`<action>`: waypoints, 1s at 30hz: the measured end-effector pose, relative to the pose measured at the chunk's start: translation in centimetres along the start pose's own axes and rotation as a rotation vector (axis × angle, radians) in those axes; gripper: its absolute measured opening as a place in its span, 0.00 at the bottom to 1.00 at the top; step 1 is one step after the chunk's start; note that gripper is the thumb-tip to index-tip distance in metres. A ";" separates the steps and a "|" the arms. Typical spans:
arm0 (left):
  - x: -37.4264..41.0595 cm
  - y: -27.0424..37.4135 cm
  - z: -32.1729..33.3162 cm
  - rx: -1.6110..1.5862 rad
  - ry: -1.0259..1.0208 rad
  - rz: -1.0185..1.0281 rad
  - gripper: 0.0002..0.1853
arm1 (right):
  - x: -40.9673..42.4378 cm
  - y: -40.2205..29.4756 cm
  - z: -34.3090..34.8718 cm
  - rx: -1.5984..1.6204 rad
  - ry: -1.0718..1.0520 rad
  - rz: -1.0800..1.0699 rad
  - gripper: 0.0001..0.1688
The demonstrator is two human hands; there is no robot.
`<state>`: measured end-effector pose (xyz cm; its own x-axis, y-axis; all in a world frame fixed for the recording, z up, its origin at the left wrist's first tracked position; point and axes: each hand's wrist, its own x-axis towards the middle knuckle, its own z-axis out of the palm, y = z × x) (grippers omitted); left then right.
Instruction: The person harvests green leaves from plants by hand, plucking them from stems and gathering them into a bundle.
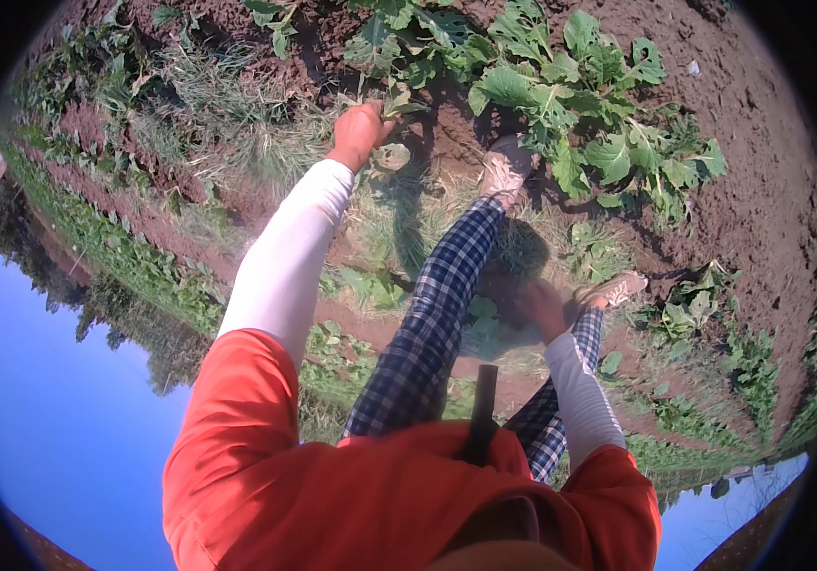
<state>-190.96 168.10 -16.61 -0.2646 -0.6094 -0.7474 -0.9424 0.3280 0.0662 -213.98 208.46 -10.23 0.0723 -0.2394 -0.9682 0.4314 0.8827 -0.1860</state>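
Reaching forward into the row, my left hand [358, 132] is closed around a small leafy green plant [398, 103] near the soil. A pale, yellowing leaf [391, 157] lies just beside the wrist. My right hand [543, 307] hangs low between my legs, blurred and partly in shadow; its fingers are too indistinct to tell whether they hold anything. Broad green leaves [483, 321] lie below it. Ahead of my forward shoe [505, 168] spreads a large leafy vegetable plant [608, 107], its leaves lobed and some with holes.
Cut or dry grass [237, 121] covers the ground on the left. Bare brown soil [751, 121] runs along the right. My other shoe [619, 287] stands beside a wilted plant [690, 314]. A dark strap [483, 407] hangs before my chest. Crop rows [130, 250] stretch away towards trees.
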 end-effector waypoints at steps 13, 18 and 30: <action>9.4 8.8 -2.0 -0.220 0.307 -0.124 0.16 | -1.1 3.1 -2.7 0.133 0.074 0.200 0.09; 3.5 6.9 -0.9 -0.237 0.214 -0.109 0.15 | -1.2 -1.1 -2.9 -0.105 0.117 -0.054 0.09; -3.7 -1.2 0.7 0.301 -0.273 -0.247 0.27 | 9.6 -28.0 1.9 -0.578 0.454 -1.003 0.10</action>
<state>-188.75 170.47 -14.41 0.0609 -0.4970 -0.8656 -0.8582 0.4168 -0.2997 -223.69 180.72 -13.97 -0.4274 -0.8510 -0.3051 -0.3505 0.4671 -0.8118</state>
